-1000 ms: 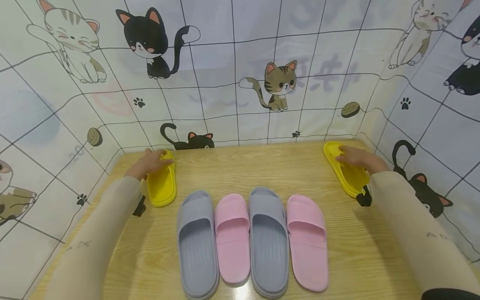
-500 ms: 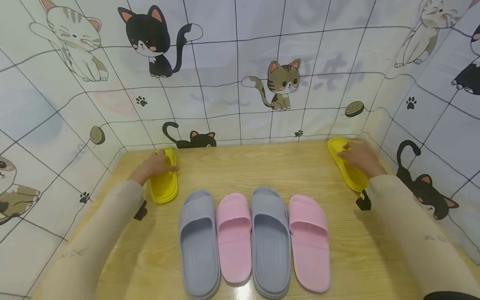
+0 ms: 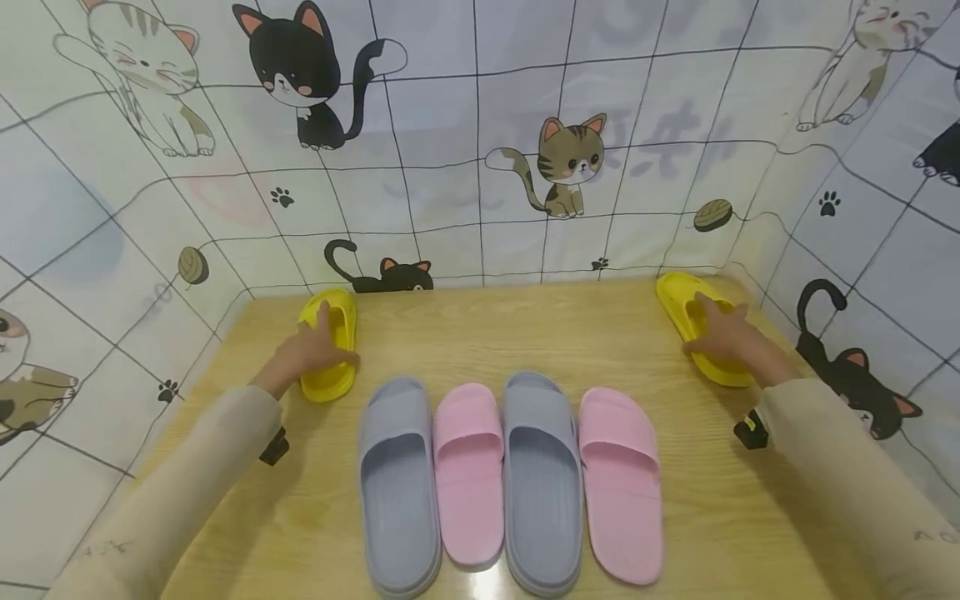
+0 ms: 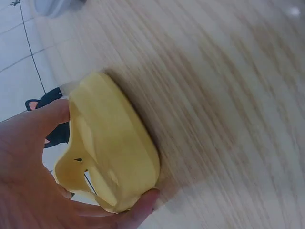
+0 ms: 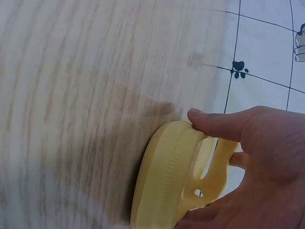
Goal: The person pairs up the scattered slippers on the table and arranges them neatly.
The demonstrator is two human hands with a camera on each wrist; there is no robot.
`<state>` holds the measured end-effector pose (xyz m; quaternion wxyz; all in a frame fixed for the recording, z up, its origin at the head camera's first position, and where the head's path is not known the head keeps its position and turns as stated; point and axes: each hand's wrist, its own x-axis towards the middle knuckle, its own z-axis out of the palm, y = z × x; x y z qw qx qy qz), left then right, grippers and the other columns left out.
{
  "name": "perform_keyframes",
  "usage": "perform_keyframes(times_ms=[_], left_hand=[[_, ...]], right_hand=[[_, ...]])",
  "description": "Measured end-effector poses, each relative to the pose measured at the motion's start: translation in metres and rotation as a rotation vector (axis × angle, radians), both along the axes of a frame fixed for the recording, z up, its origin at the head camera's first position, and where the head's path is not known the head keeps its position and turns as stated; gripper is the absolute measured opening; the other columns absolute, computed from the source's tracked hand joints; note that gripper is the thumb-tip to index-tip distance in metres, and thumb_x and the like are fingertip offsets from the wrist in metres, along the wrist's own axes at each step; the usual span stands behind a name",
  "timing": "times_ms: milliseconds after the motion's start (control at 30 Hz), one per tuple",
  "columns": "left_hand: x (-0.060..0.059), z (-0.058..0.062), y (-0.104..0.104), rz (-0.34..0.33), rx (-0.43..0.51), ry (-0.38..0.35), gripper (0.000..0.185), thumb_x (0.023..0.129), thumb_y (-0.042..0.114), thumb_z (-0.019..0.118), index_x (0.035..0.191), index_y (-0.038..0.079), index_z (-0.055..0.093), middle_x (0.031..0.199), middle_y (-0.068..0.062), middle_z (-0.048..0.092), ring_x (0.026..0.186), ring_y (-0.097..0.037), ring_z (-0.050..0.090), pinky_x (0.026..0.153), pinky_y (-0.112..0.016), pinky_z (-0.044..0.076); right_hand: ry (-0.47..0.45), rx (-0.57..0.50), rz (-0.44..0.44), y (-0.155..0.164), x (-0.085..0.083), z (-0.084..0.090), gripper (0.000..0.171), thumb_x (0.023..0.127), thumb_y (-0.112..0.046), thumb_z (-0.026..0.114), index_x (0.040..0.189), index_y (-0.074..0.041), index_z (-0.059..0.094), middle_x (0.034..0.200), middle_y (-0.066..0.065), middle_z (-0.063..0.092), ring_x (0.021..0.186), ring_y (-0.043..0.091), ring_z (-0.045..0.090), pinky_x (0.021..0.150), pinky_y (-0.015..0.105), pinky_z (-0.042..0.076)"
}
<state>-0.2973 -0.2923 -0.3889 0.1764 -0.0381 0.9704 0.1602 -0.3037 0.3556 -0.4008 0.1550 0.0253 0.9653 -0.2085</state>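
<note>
Yellow slippers (image 3: 330, 346) (image 3: 701, 329) sat at mid-left and mid-right of the head frame, one under each hand.
Left hand (image 3: 311, 354) and right hand (image 3: 723, 333) clasped them, thumb and fingers across the sides; they looked light, soft and bendy, best held at the strap.

Both hands have pulled back toward 6 o'clock since a second ago. The left hand (image 3: 307, 354), which sat at the toe end of the left yellow slipper (image 3: 330, 346), now grips it nearer the heel, so the toe end shows at 12. The right hand (image 3: 723, 337) slid the same way down the right yellow slipper (image 3: 693, 321), baring its strap end. The right slipper also seems swung a bit, its heel drawn toward 6 o'clock.
</note>
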Motion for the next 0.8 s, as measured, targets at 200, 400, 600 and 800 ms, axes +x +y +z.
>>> perform_keyframes(times_ms=[200, 400, 600, 800], left_hand=[[-0.014, -0.007, -0.01, -0.027, -0.022, -0.009, 0.126, 0.091, 0.056, 0.065, 0.158, 0.01, -0.032, 0.158, -0.052, -0.005, 0.138, -0.073, 0.028, 0.113, -0.077, 0.03], [-0.02, -0.007, -0.011, -0.035, -0.003, -0.014, 0.128, 0.091, 0.058, 0.067, 0.158, 0.011, -0.032, 0.158, -0.05, -0.008, 0.141, -0.073, 0.019, 0.115, -0.078, 0.025], [-0.016, -0.006, -0.008, -0.012, 0.008, 0.006, 0.132, 0.088, 0.06, 0.071, 0.16, 0.011, -0.028, 0.16, -0.048, -0.007, 0.142, -0.073, 0.016, 0.115, -0.08, 0.021], [-0.013, -0.005, -0.004, -0.033, 0.02, 0.013, 0.126, 0.089, 0.054, 0.072, 0.162, 0.007, -0.021, 0.159, -0.049, 0.01, 0.139, -0.07, 0.029, 0.112, -0.074, 0.036]], right_hand=[[0.026, 0.013, 0.031, 0.0, -0.002, 0.0, 0.103, 0.098, -0.037, 0.063, 0.163, -0.005, -0.01, 0.151, 0.056, -0.009, 0.132, 0.077, 0.02, 0.108, 0.085, 0.023], [0.025, 0.023, 0.035, 0.006, -0.008, 0.001, 0.101, 0.099, -0.034, 0.064, 0.164, -0.003, -0.007, 0.152, 0.054, -0.003, 0.137, 0.072, 0.014, 0.11, 0.085, 0.021], [-0.024, 0.072, 0.076, 0.008, -0.011, 0.01, 0.102, 0.097, -0.046, 0.065, 0.163, 0.0, 0.001, 0.156, 0.049, 0.004, 0.141, 0.069, 0.007, 0.111, 0.084, 0.019], [-0.081, 0.082, 0.111, 0.012, -0.013, 0.01, 0.099, 0.099, -0.046, 0.063, 0.162, 0.001, 0.003, 0.156, 0.047, 0.012, 0.139, 0.069, 0.02, 0.11, 0.083, 0.024]])
